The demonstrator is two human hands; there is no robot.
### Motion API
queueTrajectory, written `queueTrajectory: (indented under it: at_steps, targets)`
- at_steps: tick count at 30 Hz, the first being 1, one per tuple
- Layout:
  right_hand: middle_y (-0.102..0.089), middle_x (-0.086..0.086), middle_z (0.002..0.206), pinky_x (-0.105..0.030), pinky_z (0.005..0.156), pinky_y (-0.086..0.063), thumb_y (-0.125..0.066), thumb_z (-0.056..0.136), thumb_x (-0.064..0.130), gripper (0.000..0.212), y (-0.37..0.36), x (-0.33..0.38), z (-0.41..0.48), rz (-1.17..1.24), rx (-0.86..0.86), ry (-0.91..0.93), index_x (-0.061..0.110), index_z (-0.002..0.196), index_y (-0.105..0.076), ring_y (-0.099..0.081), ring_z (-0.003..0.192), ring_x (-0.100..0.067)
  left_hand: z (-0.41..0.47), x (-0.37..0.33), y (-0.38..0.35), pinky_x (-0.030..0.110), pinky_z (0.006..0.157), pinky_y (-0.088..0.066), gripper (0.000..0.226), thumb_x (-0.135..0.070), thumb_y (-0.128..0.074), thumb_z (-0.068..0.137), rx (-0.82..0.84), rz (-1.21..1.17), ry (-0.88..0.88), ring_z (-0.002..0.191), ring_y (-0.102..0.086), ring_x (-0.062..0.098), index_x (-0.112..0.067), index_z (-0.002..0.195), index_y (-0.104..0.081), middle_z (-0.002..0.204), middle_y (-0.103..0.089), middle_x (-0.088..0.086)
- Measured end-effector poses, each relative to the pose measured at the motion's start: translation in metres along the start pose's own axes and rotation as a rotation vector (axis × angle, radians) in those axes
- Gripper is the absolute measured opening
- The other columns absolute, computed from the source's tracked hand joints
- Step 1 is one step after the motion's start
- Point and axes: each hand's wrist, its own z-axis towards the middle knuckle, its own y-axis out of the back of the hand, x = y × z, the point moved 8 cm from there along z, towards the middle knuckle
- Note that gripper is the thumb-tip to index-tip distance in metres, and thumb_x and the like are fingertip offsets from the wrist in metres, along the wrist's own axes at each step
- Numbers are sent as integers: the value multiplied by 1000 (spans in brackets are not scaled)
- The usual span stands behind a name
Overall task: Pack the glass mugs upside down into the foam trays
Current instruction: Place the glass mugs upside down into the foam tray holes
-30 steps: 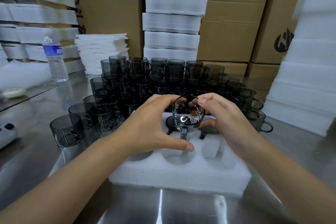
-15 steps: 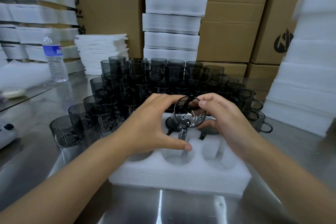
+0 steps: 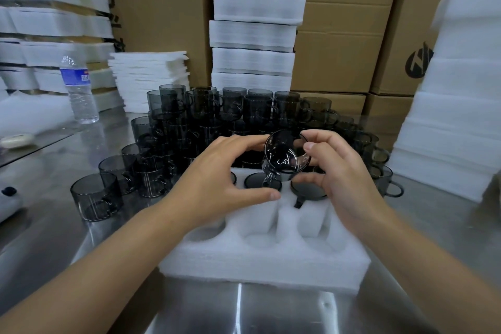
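The steel tabletop (image 3: 311, 314) is shiny and reflective. A white foam tray (image 3: 265, 260) sits at its near middle, with a crowd of smoky glass mugs (image 3: 189, 127) stacked just behind and to the left. A water bottle (image 3: 78, 89) stands far left, near a pile of foam sheets (image 3: 150, 80). Foam tray stacks (image 3: 455, 106) rise on the right.
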Motion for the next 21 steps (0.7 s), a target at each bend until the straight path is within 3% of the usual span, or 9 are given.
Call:
queueTrajectory:
  at_steps: [3,5,9,11,14,17,19,21]
  targets:
    - [-63,-1,108,-27,66,-54,-56,83,21,26,3,-1,1,-5,-15,-8,23,108,-63,-62,86,-11,0,8,2,3,89,-36,57,-69,-63,56,-49,-88,68,106,-52,-11,-56,111,-50,107,-60,-29]
    - [-61,-1,114,-26,66,-55,-53,88,12,30,1,0,1,-25,13,-3,26,113,-62,-61,83,-11,1,16,3,8,81,-44,52,-65,-64,57,-99,-229,143,92,-61,-6,-49,106,-57,94,-68,-21]
    - [-65,21,109,-28,73,-55,-55,77,25,44,-14,7,-5,-121,183,47,39,118,-57,-64,79,-7,4,25,2,11,61,-46,46,-59,-58,66,-126,-403,218,66,-67,5,-36,105,-60,72,-73,-8]
    - [-64,25,108,-30,75,-56,-58,77,27,45,-20,10,-8,-169,249,76,40,121,-55,-66,84,-16,5,28,1,15,57,-48,47,-58,-56,67,-122,-447,251,63,-67,6,-34,107,-59,71,-73,-5]
    - [-59,20,117,-44,78,-55,-67,75,29,46,-23,12,-12,-189,259,92,41,117,-55,-63,86,-35,5,30,2,26,60,-52,47,-57,-56,66,-137,-502,272,65,-69,9,-37,108,-56,72,-74,-2]
    - [-55,9,123,-49,78,-56,-78,67,31,49,-26,9,-12,-184,283,75,39,109,-54,-65,77,-29,4,33,5,27,59,-54,49,-58,-58,64,-173,-510,287,65,-70,10,-37,108,-55,71,-74,-3]
    - [-55,7,122,-40,68,-58,-83,58,37,54,-29,7,-13,-167,318,56,41,101,-52,-66,73,-20,3,37,6,25,55,-53,52,-60,-60,61,-202,-516,320,65,-70,10,-33,105,-55,72,-74,-2]
    - [-58,11,117,-24,58,-51,-85,52,40,55,-32,6,-14,-166,345,53,43,94,-50,-66,68,-13,2,39,6,25,54,-52,52,-61,-61,58,-225,-535,352,65,-70,11,-26,96,-54,73,-74,1]
